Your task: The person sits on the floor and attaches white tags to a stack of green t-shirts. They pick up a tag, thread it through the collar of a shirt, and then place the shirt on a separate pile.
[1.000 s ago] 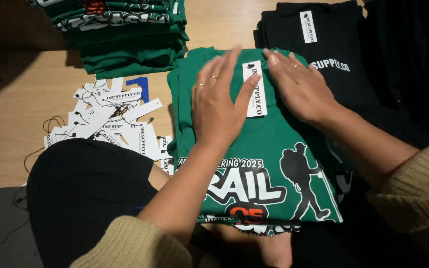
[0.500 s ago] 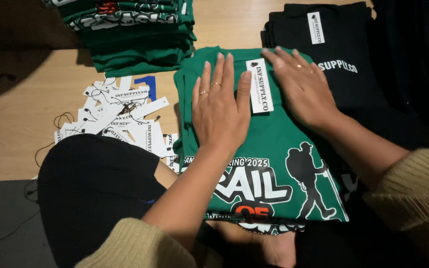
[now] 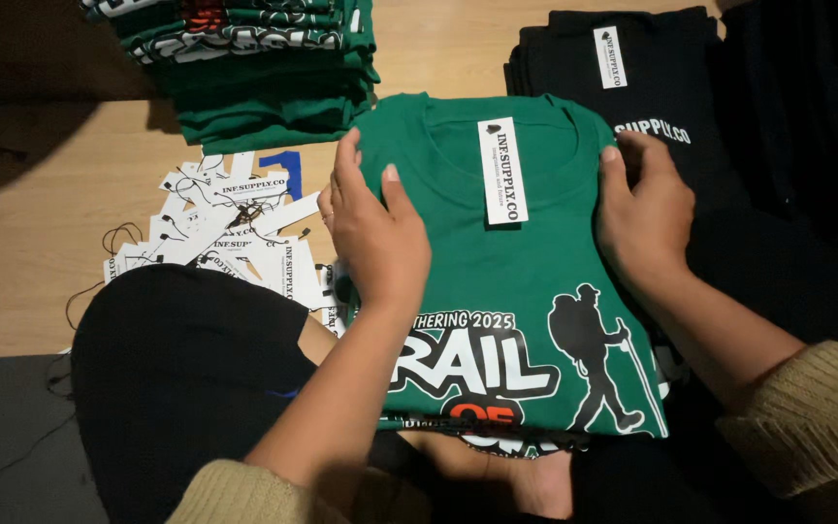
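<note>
A folded green T-shirt [image 3: 526, 281] with a white and black hiker print lies in front of me, a white paper hang tag [image 3: 502, 171] resting on its collar. My left hand [image 3: 372, 228] grips the shirt's left edge, fingers curled around the fold. At the shirt's right edge my right hand [image 3: 644, 213] holds the fold the same way. More folded green shirts lie under this one in my lap.
A stack of folded green shirts [image 3: 254, 68] stands at the back left of the wooden table [image 3: 31, 223]. Several loose white hang tags [image 3: 230, 233] with strings lie left of the shirt. Folded black shirts [image 3: 632, 68] with a tag sit at the back right.
Both hands slid apart from the middle of the shirt, where they pressed flat beside the tag, out to its left and right edges and took hold there.
</note>
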